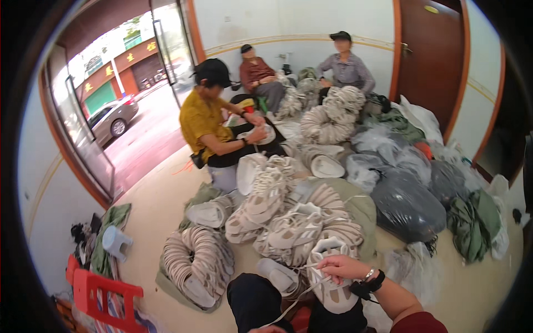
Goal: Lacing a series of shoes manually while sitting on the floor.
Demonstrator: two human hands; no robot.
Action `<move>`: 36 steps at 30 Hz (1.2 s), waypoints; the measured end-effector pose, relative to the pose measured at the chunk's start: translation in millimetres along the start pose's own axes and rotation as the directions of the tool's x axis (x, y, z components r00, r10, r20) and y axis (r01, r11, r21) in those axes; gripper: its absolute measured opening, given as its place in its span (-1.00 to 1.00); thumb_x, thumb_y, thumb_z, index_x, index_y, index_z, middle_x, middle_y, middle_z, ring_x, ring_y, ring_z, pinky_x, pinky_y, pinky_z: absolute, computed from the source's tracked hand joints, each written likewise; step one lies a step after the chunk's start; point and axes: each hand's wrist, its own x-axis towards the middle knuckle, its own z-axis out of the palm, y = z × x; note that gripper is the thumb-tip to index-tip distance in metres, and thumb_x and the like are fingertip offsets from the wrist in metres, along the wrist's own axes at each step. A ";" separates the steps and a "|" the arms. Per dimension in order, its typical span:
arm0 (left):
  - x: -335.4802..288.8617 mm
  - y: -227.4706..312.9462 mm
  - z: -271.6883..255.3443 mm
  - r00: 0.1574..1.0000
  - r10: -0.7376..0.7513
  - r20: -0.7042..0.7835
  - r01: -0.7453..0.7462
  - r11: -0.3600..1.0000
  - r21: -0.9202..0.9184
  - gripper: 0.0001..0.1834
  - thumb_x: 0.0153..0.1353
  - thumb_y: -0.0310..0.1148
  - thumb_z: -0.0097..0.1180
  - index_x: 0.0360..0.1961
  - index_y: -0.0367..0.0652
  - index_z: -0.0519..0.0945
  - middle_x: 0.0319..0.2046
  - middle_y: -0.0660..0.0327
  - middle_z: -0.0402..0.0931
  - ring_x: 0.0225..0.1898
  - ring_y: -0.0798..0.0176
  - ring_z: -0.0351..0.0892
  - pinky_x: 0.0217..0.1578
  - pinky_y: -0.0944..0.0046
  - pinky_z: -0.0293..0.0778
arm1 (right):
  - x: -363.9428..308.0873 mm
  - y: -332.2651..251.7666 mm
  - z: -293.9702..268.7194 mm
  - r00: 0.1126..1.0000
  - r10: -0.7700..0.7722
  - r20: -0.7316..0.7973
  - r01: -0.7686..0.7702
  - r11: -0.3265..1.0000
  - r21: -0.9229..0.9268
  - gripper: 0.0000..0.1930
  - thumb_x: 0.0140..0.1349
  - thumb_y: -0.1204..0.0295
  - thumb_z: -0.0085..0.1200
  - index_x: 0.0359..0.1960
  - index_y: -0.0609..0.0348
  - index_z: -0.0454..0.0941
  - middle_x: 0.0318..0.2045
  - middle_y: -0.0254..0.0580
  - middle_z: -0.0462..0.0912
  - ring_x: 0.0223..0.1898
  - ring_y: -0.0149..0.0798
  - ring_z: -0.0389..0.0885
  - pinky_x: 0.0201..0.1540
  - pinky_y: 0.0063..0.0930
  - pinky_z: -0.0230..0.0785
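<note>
A beige and white shoe upper (340,299) rests over my right knee, its toe toward me. My right hand (343,268) lies over its eyelets, fingers pinched together on a pale shoelace (294,304). A dark band and a bracelet are on that wrist. From the shoe the lace runs slack down to the left, toward my left hand (268,329). Only a sliver of that hand shows at the lower edge, its fingers cut off from view. Just beyond my knees lie more shoe uppers (294,225), heaped and overlapping.
Nested shoe uppers form a curved stack (194,255) at left. Black plastic bags (408,205) and green cloth (474,225) lie at right. A red plastic chair (108,299) and a pale stool (115,243) stand left. A person in yellow (202,125) handles an upper; two others sit behind.
</note>
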 end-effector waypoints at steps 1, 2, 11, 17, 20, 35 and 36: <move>15.0 22.6 0.4 0.998 0.043 0.036 -0.041 0.998 -0.054 -0.76 0.36 -0.33 0.02 -0.02 -0.19 0.48 -0.38 0.29 0.52 -0.37 0.47 0.48 -0.32 0.40 0.48 | -4.7 0.9 -0.1 1.000 0.010 0.004 -0.010 1.000 0.030 -0.75 0.38 0.37 -0.08 0.01 0.19 0.45 -0.60 -0.42 0.49 -0.61 -0.58 0.48 -0.57 -0.66 0.34; 39.0 30.9 7.0 0.937 0.337 -0.096 -0.297 0.910 0.291 -0.74 0.35 -0.36 0.03 0.01 -0.18 0.46 -0.34 0.27 0.52 -0.33 0.41 0.49 -0.30 0.33 0.47 | -9.9 1.2 0.2 1.000 0.009 -0.022 -0.008 0.999 0.040 -0.75 0.38 0.37 -0.08 0.01 0.19 0.45 -0.60 -0.42 0.49 -0.61 -0.58 0.48 -0.57 -0.66 0.34; 177.1 80.7 43.0 0.927 0.310 0.211 -0.364 0.606 0.707 -0.58 0.27 -0.14 0.10 -0.07 -0.31 0.43 -0.30 -0.03 0.61 -0.22 -0.01 0.62 -0.20 0.16 0.49 | -48.3 21.7 -10.6 0.990 -0.119 -0.080 0.134 0.966 0.222 -0.70 0.40 0.29 -0.08 0.07 0.15 0.42 -0.52 -0.44 0.50 -0.59 -0.60 0.47 -0.54 -0.68 0.31; 207.8 100.8 75.2 0.987 0.058 0.149 -0.133 0.816 0.563 -0.59 0.24 -0.16 0.16 -0.11 -0.31 0.44 -0.39 0.08 0.59 -0.30 0.14 0.63 -0.22 0.21 0.50 | -65.5 35.2 -32.0 0.983 -0.158 -0.097 0.178 0.953 0.246 -0.67 0.40 0.33 -0.09 0.14 0.15 0.39 -0.50 -0.43 0.49 -0.56 -0.60 0.44 -0.51 -0.67 0.31; 225.2 96.2 82.1 0.954 0.237 0.186 -0.301 0.738 0.604 -0.62 0.21 -0.17 0.22 -0.15 -0.27 0.48 -0.37 0.14 0.56 -0.26 0.23 0.60 -0.23 0.23 0.48 | -66.3 50.2 -37.2 0.966 -0.230 -0.121 0.257 0.912 0.319 -0.67 0.39 0.32 -0.07 0.14 0.12 0.38 -0.45 -0.41 0.52 -0.58 -0.59 0.44 -0.52 -0.68 0.31; 226.8 109.5 47.6 0.884 -0.139 0.446 -0.008 0.950 0.313 -0.65 0.40 -0.15 -0.04 -0.43 -0.17 0.51 -0.62 0.43 0.30 -0.55 0.57 0.26 -0.53 0.49 0.21 | -67.1 52.5 -43.2 0.962 -0.209 -0.177 0.266 0.865 0.425 -0.63 0.33 0.52 -0.04 0.18 0.16 0.33 -0.16 -0.28 0.55 -0.48 -0.55 0.49 -0.45 -0.66 0.42; 222.6 112.3 38.7 0.853 -0.208 0.479 -0.023 0.901 0.432 -0.65 0.40 -0.13 -0.04 -0.42 -0.17 0.53 -0.65 0.43 0.28 -0.56 0.57 0.24 -0.54 0.50 0.20 | -64.7 51.7 -42.7 0.967 -0.203 -0.155 0.250 0.876 0.413 -0.63 0.34 0.52 -0.05 0.18 0.14 0.32 -0.14 -0.29 0.53 -0.49 -0.56 0.48 -0.48 -0.67 0.40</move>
